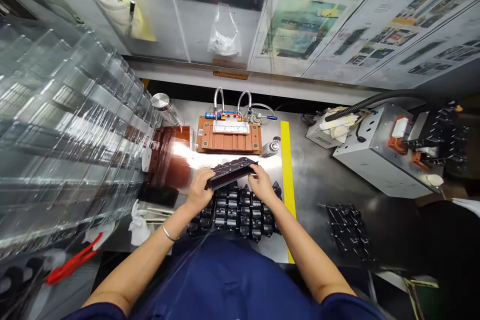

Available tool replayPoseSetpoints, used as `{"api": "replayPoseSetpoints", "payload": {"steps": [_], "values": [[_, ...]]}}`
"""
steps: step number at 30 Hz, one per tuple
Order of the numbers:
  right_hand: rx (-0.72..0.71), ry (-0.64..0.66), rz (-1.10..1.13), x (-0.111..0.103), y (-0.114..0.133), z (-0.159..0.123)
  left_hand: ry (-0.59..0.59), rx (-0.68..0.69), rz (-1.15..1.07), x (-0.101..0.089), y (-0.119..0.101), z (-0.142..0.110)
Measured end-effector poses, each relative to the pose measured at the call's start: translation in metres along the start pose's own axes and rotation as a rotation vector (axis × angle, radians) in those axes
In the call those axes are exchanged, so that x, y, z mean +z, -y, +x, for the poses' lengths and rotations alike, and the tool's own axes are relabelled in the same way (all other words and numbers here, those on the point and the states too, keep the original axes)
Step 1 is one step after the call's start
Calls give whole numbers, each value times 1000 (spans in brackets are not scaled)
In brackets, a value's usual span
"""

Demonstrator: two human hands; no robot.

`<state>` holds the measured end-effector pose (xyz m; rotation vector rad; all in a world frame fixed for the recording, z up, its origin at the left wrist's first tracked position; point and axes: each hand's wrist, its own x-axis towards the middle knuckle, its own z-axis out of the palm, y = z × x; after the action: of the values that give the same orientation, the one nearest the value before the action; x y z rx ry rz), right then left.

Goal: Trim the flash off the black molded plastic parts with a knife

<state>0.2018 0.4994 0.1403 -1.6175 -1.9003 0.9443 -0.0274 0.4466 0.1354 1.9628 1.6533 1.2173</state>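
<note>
Stainless steel bench below: the left hand and right hand hold a black moulded plate, fingers clenched on its ends. Just under the fingers lies a black moulded tray (ribbed, many-celled).

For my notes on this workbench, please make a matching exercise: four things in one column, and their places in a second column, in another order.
Things:
1. Metal bangle
2. Dark moulded block
3. Yellow strip
4. Orange-brown fixture plate

Places:
A. Held by the left hand and right hand
B. Right of the hands, along the steel bench
C. Around the left forearm near the wrist
D. On the bench, beyond the hands

Pairs: 1-C, 2-A, 3-B, 4-D
</note>
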Motion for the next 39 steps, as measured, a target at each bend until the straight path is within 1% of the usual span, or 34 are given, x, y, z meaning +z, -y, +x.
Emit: {"api": "replayPoseSetpoints", "payload": {"steps": [3,4,5,6,7,9,10,11,12,13,14,15,16,17,19,20,21,22,23,24,25,27,29,31,33,35,37,39], "values": [[72,167,-195,13,43,-32,-94,235,22,-21,-16,-16],[56,235,-236,19,61,-42,-129,301,45,-27,-20,-19],[10,296,-236,24,79,-53,-160,351,70,-32,-23,-22],[-68,366,-187,29,97,-63,-184,380,94,-38,-26,-24],[-151,443,-93,31,112,-72,-204,400,117,-44,-27,-26],[-275,644,178,30,134,-85,-247,412,174,-63,-29,-32],[-296,739,327,27,139,-86,-271,404,216,-76,-30,-34],[-291,806,455,25,141,-83,-297,387,269,-92,-31,-37],[-268,830,548,24,139,-76,-326,364,331,-112,-33,-40],[-235,795,588,26,135,-65,-364,341,401,-134,-35,-43],[-199,697,562,32,130,-51,-410,321,477,-159,-39,-46],[-172,567,486,41,125,-35,-466,310,555,-186,-45,-48],[-155,432,349,54,121,-19,-538,305,638,-214,-51,-49],[-147,337,169,69,118,-2,-615,297,724,-243,-57,-49],[-142,289,30,102,115,26,-800,239,893,-295,-67,-47],[-143,280,-23,118,115,38,-860,207,967,-318,-69,-45],[-146,278,-59,133,117,47,-892,171,1017,-337,-69,-42],[-149,275,-98,147,119,54,-879,123,1047,-352,-67,-39],[-150,274,-137,159,122,60,-839,56,1060,-364,-62,-35],[-149,278,-175,169,126,64,-780,-24,1056,-371,-57,-32],[-147,288,-210,179,129,66,-710,-105,1041,-375,-50,-29],[-139,316,-275,194,134,67,-575,-223,984,-373,-39,-25],[-132,336,-330,206,136,63,-463,-243,904,-362,-31,-20],[-131,329,-376,215,136,56,-396,-233,838,-349,-27,-17],[-137,300,-405,220,137,46,-408,-230,815,-338,-26,-13],[-141,271,-408,220,141,38,-461,-207,814,-335,-26,-11],[-129,247,-380,216,146,31,-527,-171,809,-340,-28,-10],[-100,223,-325,205,151,26,-598,-135,807,-353,-32,-12]]}}
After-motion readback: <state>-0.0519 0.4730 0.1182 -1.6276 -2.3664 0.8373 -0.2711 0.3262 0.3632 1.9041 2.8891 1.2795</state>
